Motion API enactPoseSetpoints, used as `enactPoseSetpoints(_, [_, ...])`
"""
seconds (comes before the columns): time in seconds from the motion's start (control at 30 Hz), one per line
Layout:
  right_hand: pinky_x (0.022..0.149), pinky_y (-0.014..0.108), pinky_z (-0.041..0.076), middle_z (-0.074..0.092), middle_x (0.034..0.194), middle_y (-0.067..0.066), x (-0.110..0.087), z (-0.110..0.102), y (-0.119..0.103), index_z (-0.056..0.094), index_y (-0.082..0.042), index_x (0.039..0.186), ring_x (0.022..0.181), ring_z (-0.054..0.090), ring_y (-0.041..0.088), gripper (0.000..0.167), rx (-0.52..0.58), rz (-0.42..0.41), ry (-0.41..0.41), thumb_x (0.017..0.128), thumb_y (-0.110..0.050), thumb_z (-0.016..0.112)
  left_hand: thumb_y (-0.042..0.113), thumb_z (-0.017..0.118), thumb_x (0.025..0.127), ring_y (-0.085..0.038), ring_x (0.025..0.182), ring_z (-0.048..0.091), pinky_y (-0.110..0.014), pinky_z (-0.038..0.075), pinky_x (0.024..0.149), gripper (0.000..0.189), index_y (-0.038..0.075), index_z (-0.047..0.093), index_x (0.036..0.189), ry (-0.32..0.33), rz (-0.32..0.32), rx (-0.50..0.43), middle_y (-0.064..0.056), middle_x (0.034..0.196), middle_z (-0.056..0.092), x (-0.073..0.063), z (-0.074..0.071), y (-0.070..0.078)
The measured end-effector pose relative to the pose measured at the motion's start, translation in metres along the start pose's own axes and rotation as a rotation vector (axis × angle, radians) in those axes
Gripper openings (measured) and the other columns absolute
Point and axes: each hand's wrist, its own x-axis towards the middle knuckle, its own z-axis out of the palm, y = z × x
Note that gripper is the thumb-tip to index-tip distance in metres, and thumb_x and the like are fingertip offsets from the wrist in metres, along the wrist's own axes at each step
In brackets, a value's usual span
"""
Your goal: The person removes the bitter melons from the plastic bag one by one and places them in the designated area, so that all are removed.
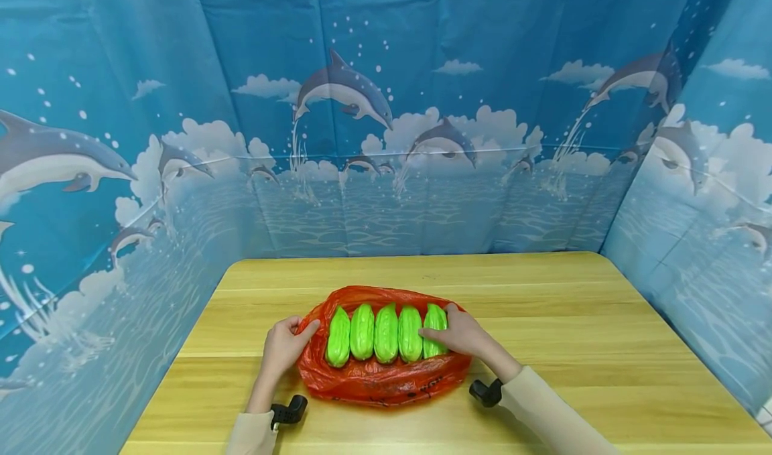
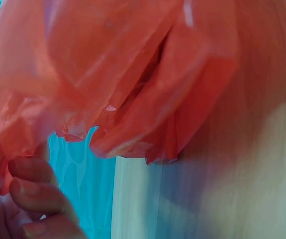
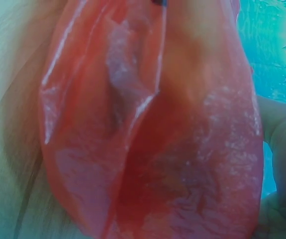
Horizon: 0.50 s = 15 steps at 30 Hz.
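A red plastic bag lies spread open on the table, its mouth facing up. Inside it, several bright green, oblong, shiny pieces stand side by side in a row; what they are made of is unclear. At the bag's left edge my left hand pinches the thin plastic, and its curled fingers show beside the red film in the left wrist view. My right hand reaches over the bag's right rim and grips the rightmost green piece, thumb on its left side. Red film hides most of that hand in the right wrist view.
The wooden table extends around the bag on all sides. A blue dolphin-print curtain hangs behind the table and along both sides. Black wrist devices sit at both cuffs, close to the bag's near side.
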Motion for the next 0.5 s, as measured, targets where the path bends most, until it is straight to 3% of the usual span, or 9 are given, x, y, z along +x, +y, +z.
enactPoseSetpoints(0.5, [0.085, 0.054, 0.045, 0.048, 0.128, 0.031, -0.0027, -0.0029, -0.0046, 0.031, 0.011, 0.139, 0.111, 0.052, 0.043, 0.093, 0.058, 0.004, 0.035, 0.083, -0.055, 0.065, 0.03, 0.071, 0.086, -0.013, 0.047, 0.038, -0.025, 0.03, 0.049, 0.038, 0.011, 0.049, 0.063, 0.006, -0.007, 0.009, 0.003, 0.051, 0.037, -0.0005, -0.0001, 0.0021])
